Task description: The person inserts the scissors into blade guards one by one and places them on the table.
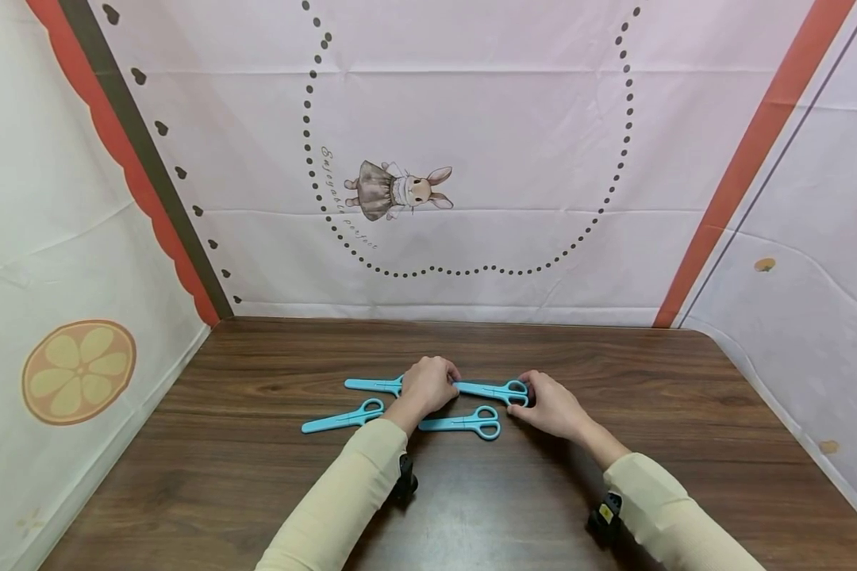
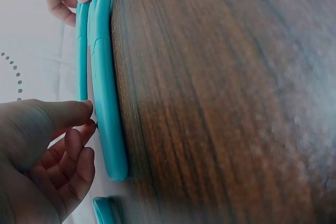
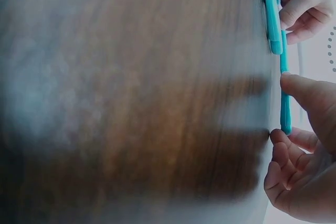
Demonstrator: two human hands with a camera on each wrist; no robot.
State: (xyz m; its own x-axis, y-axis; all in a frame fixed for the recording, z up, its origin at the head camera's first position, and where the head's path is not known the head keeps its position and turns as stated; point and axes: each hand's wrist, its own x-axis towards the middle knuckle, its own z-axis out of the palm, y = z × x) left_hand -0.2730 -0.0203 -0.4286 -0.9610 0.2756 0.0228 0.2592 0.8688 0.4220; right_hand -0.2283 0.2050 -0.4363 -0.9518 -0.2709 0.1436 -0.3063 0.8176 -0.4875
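Several light-blue scissors with closed, sheath-like blades lie on the wooden table. My left hand (image 1: 428,385) pinches the blade tip of the far right scissors (image 1: 491,390) between thumb and fingertips. At the other end of the same pair, my right hand (image 1: 551,406) holds the handle loops, with the thumb on the near side in the right wrist view. Just in front of it lies another pair, the near right scissors (image 1: 450,424), which neither hand grips. Left of my left hand are the far left scissors (image 1: 373,386), their handles partly hidden by that hand, and the near left scissors (image 1: 339,422).
The brown wooden table (image 1: 514,507) runs back to a pale printed cloth (image 1: 471,143) hanging behind it. Similar cloth lines the left and right sides. Each wrist carries a small black camera (image 1: 405,478).
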